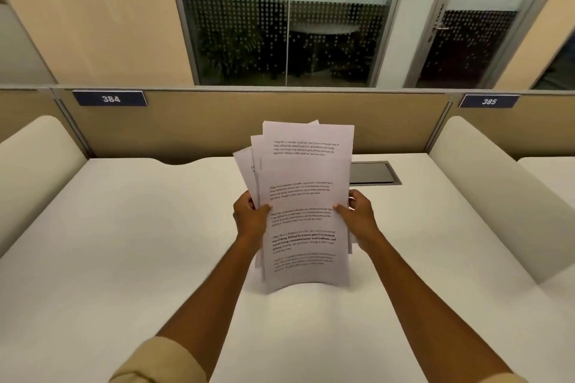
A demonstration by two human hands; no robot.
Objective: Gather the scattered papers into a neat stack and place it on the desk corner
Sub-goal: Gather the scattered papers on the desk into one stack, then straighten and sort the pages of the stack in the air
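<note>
Several white printed papers [306, 171] stand nearly upright above the middle of the white desk [124, 242]. The sheets are uneven: some fan out to the upper left behind the front sheet, and the bottom edge curls just above the desk surface. My left hand [250, 218] grips the left edge of the bundle, thumb across the front sheet. My right hand [357, 214] grips the right edge the same way, thumb on the front and fingers behind.
A dark cable hatch [373, 172] lies flush in the desk behind the papers to the right. Rounded white side dividers [34, 165] [485, 183] flank the desk. A tan back partition [217, 121] carries number plates 384 and 385.
</note>
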